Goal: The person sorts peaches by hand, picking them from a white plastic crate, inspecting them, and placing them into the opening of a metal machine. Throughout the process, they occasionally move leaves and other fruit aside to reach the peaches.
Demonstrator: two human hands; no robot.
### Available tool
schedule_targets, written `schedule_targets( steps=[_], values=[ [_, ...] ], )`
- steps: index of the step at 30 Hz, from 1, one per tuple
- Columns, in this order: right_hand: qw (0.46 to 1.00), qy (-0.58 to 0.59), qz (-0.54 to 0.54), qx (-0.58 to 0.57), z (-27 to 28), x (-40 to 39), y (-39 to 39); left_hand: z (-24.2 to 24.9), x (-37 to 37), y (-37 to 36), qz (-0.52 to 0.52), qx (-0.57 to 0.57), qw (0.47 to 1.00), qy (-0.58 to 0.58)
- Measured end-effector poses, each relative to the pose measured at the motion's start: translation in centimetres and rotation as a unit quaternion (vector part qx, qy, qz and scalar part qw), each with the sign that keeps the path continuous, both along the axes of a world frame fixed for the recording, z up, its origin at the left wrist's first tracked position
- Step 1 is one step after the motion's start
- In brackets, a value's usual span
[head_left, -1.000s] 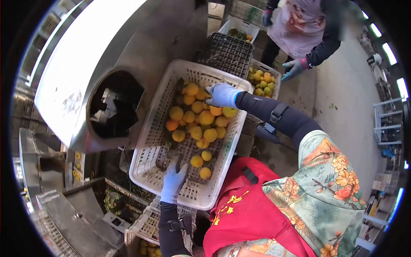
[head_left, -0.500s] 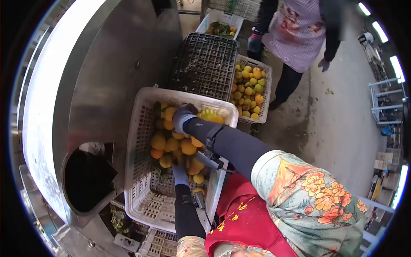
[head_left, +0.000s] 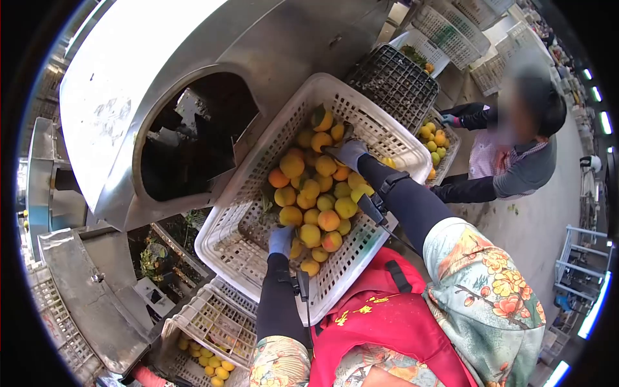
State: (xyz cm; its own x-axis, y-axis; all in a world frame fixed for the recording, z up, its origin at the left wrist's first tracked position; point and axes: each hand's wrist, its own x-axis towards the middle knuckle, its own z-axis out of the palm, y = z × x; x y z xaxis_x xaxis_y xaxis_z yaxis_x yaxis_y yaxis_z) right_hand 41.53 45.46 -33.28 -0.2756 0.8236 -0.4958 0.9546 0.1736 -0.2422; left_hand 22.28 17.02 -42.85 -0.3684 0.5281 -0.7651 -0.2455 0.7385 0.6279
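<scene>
Yellow-orange peaches are heaped in a white plastic crate, which stands tilted in view before my body. My left hand, in a grey-blue glove, is at the near left edge of the heap, against the peaches; its fingertips are hidden. At the far right side of the heap is my right hand, gloved with dark fingertips. Its fingers are apart and rest on the peaches there. Some green leaves lie among the fruit. The crate's left end shows its bare slotted floor.
A metal machine with a dark opening stands left of the crate. Beyond the crate are a black crate and another crate of peaches, beside which a co-worker bends. Stacked crates with peaches sit at lower left.
My view has turned, so the crate appears further right and tilted. My right arm has drawn back from across the heap, uncovering more peaches. The co-worker has gone from standing to bending down.
</scene>
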Motion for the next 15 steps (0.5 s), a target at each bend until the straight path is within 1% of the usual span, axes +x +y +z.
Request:
schedule_targets(
  steps=[2, 3, 4, 6, 7, 8, 9, 10, 11, 12, 13, 14, 15],
  values=[
    [0.993, -0.03, -0.065, -0.095, 1.9, -0.8, -0.5, -0.3, 0.9, 0.9, -0.013, -0.008, 1.0, -0.027],
    [0.992, -0.028, -0.071, -0.102, 1.9, -1.1, -1.2, -0.3, 0.9, 0.6, -0.034, -0.02, 0.998, -0.05],
    [0.991, -0.033, -0.074, -0.102, 0.4, -0.8, -2.2, -0.3, 1.4, -0.1, -0.036, -0.021, 0.998, -0.055],
    [0.996, -0.041, 0.014, -0.08, -1.7, -1.2, -3.1, 0.1, 1.4, 0.8, -0.154, -0.043, 0.986, 0.044],
    [0.997, -0.041, 0.013, -0.071, -1.0, -1.8, -4.3, -1.4, 1.1, 0.5, -0.161, -0.007, 0.987, -0.022],
    [0.998, -0.019, -0.042, -0.039, -0.2, -2.7, -6.2, -3.2, 1.1, 0.2, -0.161, 0.0, 0.987, -0.02],
    [0.995, 0.003, -0.095, -0.012, 0.5, -3.3, -7.5, -4.8, 1.2, -0.5, -0.184, 0.002, 0.982, -0.047],
    [0.996, 0.004, -0.093, -0.01, 1.1, -3.3, -7.6, -1.7, 1.5, 0.3, -0.208, 0.001, 0.975, -0.075],
    [0.995, 0.025, -0.085, -0.035, 1.6, -3.0, -7.7, 1.5, 2.0, 0.7, -0.317, -0.052, 0.946, -0.028],
    [0.994, 0.045, -0.074, -0.061, 1.8, -2.4, -7.9, 7.0, 3.1, 2.1, -0.313, -0.053, 0.948, -0.029],
    [0.988, 0.041, -0.009, -0.147, 0.8, -2.0, -6.9, 11.5, 4.2, 3.4, -0.455, -0.05, 0.888, 0.038],
    [0.988, 0.043, 0.006, -0.149, 0.0, -1.6, -6.9, 13.5, 5.5, 4.4, -0.579, -0.048, 0.807, 0.107],
    [0.986, 0.028, 0.083, -0.143, -0.8, -1.6, -7.0, 13.5, 7.0, 5.0, -0.627, -0.036, 0.757, 0.179]
  ],
)
